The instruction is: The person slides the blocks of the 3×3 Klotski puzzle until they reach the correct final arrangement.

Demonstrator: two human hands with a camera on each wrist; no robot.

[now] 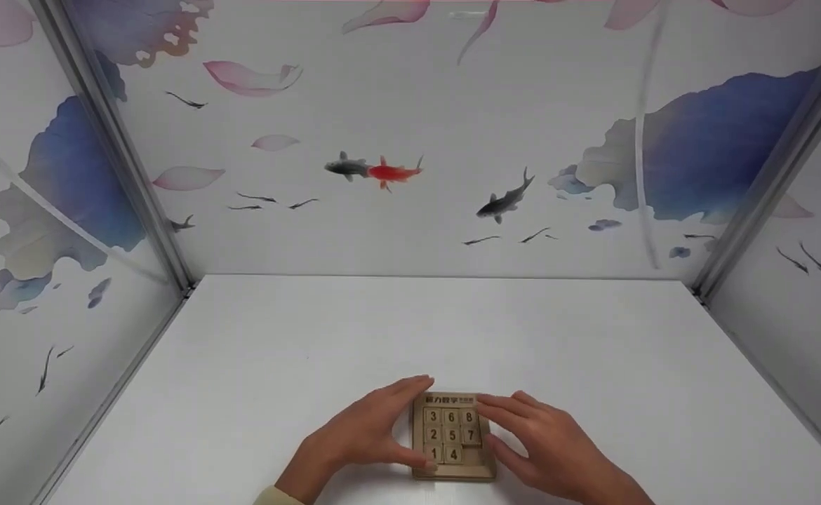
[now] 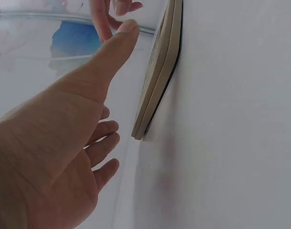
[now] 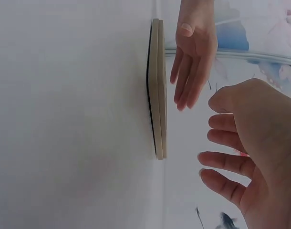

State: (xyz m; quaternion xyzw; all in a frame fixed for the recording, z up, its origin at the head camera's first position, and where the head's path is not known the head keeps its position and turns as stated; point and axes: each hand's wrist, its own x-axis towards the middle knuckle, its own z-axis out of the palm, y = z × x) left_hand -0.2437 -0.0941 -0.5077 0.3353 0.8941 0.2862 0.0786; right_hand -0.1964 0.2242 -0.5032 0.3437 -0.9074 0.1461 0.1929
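Left hand (image 1: 361,426) released, thumb and fingers spread in a wide bracket around the left side of the number puzzle (image 1: 463,473), grasping nothing. Right hand (image 1: 554,438) likewise released, fingers loosely bent beside the puzzle's upper right, thumb by the right edge. In both wrist views, seemingly raised above the puzzle's face; from the head view, light contact at the lower left corner or right edge impossible to rule out.

Between both hands, the puzzle itself, lying flat, wood-coloured and thin, with a printed heading (image 1: 449,400) along the far end. Nearer than that, numbered tiles (image 1: 452,435) reading 3 6 8, then 2 5 7, then 1 4, with a vacant cell (image 1: 471,456) at the puzzle's near right.

Probably light, stiff and fairly sturdy, judging by the wooden-looking build; perhaps prone to skid under a sideways push. Best steadied by the two long edges, clear of the tiles. For moving a tile, better to press one fingertip on the face and slide than to pinch.

Around the puzzle, white table (image 1: 312,337). Beyond the puzzle's far end, back wall (image 1: 417,231) with a painted red fish (image 1: 391,172).
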